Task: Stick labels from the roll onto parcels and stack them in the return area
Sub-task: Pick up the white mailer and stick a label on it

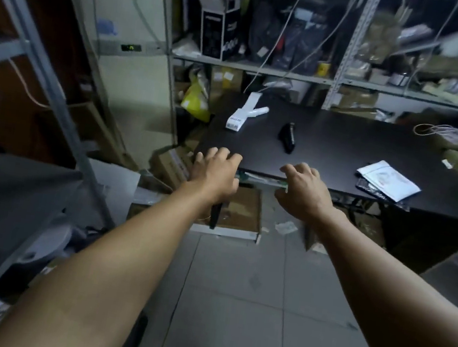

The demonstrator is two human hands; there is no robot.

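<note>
A: Where are the hands?

B: Both reach forward at the near edge of the black table. The left hand is at the near left corner, palm down, fingers loosely curled and spread, gripping nothing. The right hand is just beside it to the right, fingers also spread and bent, empty, its fingertips over the table's near edge.

A: And the label roll?

B: The label roll lies on the far left part of the table, with a strip of labels trailing from it toward the near left. It is well apart from both hands.

A: Any parcels?

B: A white parcel lies flat at the near right of the table, resting on a dark bag that pokes out beneath it. A small black device sits near the middle of the table; I cannot tell what it is.

A: Around the table?

B: Metal shelves crowded with boxes stand behind it, and cardboard boxes lie on the tiled floor underneath.
</note>
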